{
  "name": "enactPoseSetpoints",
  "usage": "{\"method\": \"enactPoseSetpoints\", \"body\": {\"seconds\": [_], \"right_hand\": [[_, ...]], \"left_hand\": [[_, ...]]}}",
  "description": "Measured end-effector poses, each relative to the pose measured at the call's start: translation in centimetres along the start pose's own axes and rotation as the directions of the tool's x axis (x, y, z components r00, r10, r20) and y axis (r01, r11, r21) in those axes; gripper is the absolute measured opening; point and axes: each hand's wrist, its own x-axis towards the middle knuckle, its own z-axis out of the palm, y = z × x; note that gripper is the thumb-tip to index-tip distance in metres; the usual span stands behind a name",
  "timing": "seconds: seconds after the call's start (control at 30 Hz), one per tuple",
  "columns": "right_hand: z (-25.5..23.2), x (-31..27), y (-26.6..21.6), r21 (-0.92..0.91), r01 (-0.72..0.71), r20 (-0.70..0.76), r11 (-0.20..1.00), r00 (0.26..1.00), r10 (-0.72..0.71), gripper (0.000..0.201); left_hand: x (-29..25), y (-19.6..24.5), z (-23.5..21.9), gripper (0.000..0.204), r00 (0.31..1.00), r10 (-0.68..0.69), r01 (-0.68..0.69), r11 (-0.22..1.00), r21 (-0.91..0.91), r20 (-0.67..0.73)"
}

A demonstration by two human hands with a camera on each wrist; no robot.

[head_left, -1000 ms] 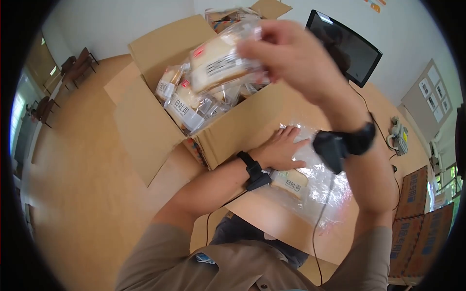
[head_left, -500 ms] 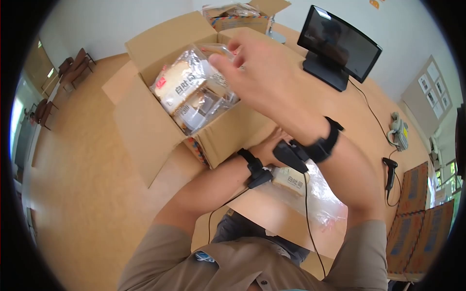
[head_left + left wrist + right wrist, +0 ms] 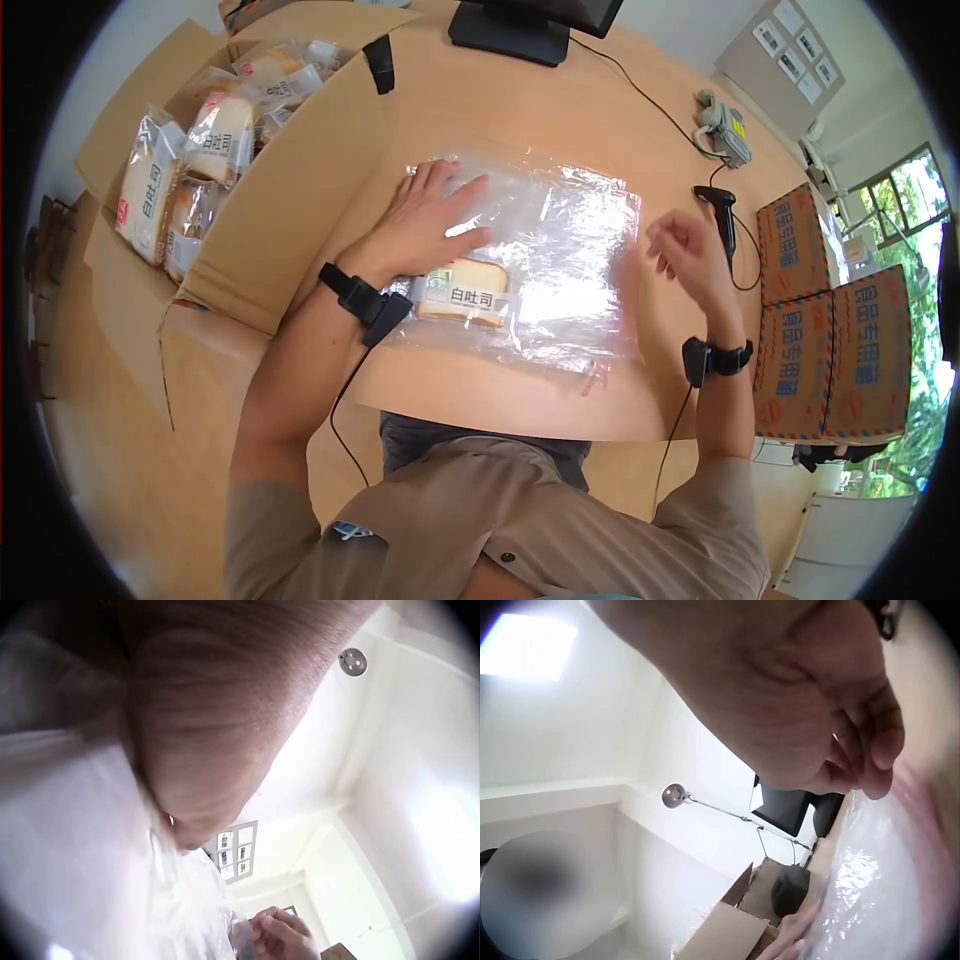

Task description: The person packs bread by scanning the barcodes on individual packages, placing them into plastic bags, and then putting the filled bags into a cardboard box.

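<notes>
A slice of white bread in a labelled wrapper [image 3: 465,292] lies on the table by the lower left part of a large clear plastic bag [image 3: 570,240]. My left hand [image 3: 430,225] rests on the bag's left side with its fingers spread, just above the bread. Past the bag's pinkish right edge, my right hand [image 3: 690,255] hovers with loosely bent fingers and nothing in them. The right wrist view shows those fingertips close to the bag. At the left stands an opened cardboard box [image 3: 290,190] with several wrapped breads [image 3: 220,135] inside.
A monitor stand [image 3: 510,35] is at the back of the table. To the right are a telephone [image 3: 722,130], a barcode scanner [image 3: 720,225] with its cable, and stacked cardboard boxes [image 3: 830,350]. Cables trail from both wrist straps.
My right hand has put a wrapped bread into the box, let go and come back to the bag's right side. The head view has swung right. My left hand stays on the bag.
</notes>
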Motion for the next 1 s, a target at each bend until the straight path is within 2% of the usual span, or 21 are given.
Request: {"method": "enactPoseSetpoints", "body": {"seconds": [0.07,0.1,0.17,0.2,0.23,0.3,0.33,0.43,0.5,0.53,0.6,0.63,0.7,0.73,0.8,0.83,0.9,0.93,1.0], "right_hand": [[0.5,-1.5,3.5,0.062,-0.038,0.097,0.997,0.995,0.032,0.012],[0.9,-2.2,3.3,0.065,-0.041,0.097,0.997,0.995,0.034,0.012],[2.4,-3.3,2.5,0.119,-0.174,0.206,0.978,0.968,0.147,0.009],[3.2,-3.2,3.4,0.139,-0.116,0.205,0.984,0.975,0.086,0.01],[3.6,-3.1,3.3,0.145,-0.116,0.208,0.983,0.975,0.085,0.01],[4.5,-2.7,2.9,-0.194,0.02,0.183,0.981,0.983,0.016,0.013],[4.9,-2.6,2.7,-0.188,0.023,0.184,0.982,0.983,0.012,0.013],[6.1,-1.9,1.7,-0.077,0.042,0.24,0.996,0.971,-0.022,0.015],[6.7,-1.9,0.2,0.192,-0.029,0.271,0.981,0.962,-0.025,0.025],[6.5,-1.7,-0.4,0.192,-0.026,0.277,0.981,0.961,-0.029,0.025],[6.0,-1.2,-1.2,0.329,0.023,0.377,0.944,0.913,-0.153,0.032],[6.1,-0.7,-1.1,0.327,0.023,0.384,0.945,0.91,-0.155,0.032],[6.4,0.3,-0.7,0.295,0.154,0.345,0.943,0.903,-0.255,0.033],[6.6,0.7,-0.7,0.294,0.153,0.351,0.943,0.901,-0.255,0.033],[6.9,1.5,-0.8,0.357,0.248,0.425,0.901,0.816,-0.393,0.026],[7.3,1.5,-1.0,0.355,0.248,0.43,0.902,0.813,-0.392,0.026],[8.2,1.5,-1.9,0.38,-0.034,0.485,0.924,0.858,-0.168,0.02],[8.0,1.5,-2.4,0.377,-0.034,0.489,0.925,0.856,-0.168,0.02],[7.5,1.6,-3.2,0.196,-0.212,0.461,0.957,0.881,0.101,0.021]], "left_hand": [[0.0,0.0,0.1,0.07,1.0,-0.012,0.012,1.0,-0.004,0.013],[0.1,-0.2,0.1,0.071,1.0,0.0,0.0,1.0,0.003,-0.006],[0.2,-0.1,0.4,0.072,1.0,0.01,-0.009,1.0,0.011,-0.019],[0.2,-0.1,0.4,0.072,1.0,0.005,-0.004,1.0,0.02,-0.02],[0.2,-0.1,0.4,0.072,1.0,-0.001,0.001,1.0,0.03,-0.021],[0.2,-0.2,0.4,0.069,1.0,-0.008,0.008,1.0,0.029,-0.005],[0.2,-0.2,0.4,0.066,1.0,-0.013,0.013,1.0,0.021,0.004],[0.2,-0.1,0.3,0.066,1.0,-0.014,0.014,1.0,0.006,0.002],[0.2,-0.4,0.5,0.067,1.0,-0.007,0.007,1.0,0.011,-0.012],[0.1,-0.5,0.6,0.067,1.0,0.01,-0.01,1.0,0.012,-0.02],[0.1,-0.4,0.5,0.067,1.0,0.002,-0.001,1.0,0.012,-0.023],[0.0,-0.3,0.5,0.067,1.0,-0.001,0.001,1.0,0.011,-0.023],[0.0,-0.4,0.6,0.066,1.0,-0.003,0.004,1.0,0.016,-0.031],[-0.1,-0.5,0.7,0.066,0.999,0.001,0.0,1.0,0.02,-0.038],[-0.1,-0.7,0.9,0.066,0.999,0.003,-0.002,1.0,0.025,-0.049],[-0.1,-0.8,1.1,0.065,0.998,0.01,-0.009,0.999,0.031,-0.059],[-0.1,-0.7,1.0,0.066,0.998,0.007,-0.005,0.999,0.032,-0.061],[-0.1,-0.7,1.0,0.066,0.998,0.007,-0.005,0.999,0.034,-0.06],[-0.1,-0.6,1.0,0.066,0.998,-0.003,0.006,0.999,0.035,-0.06]]}}
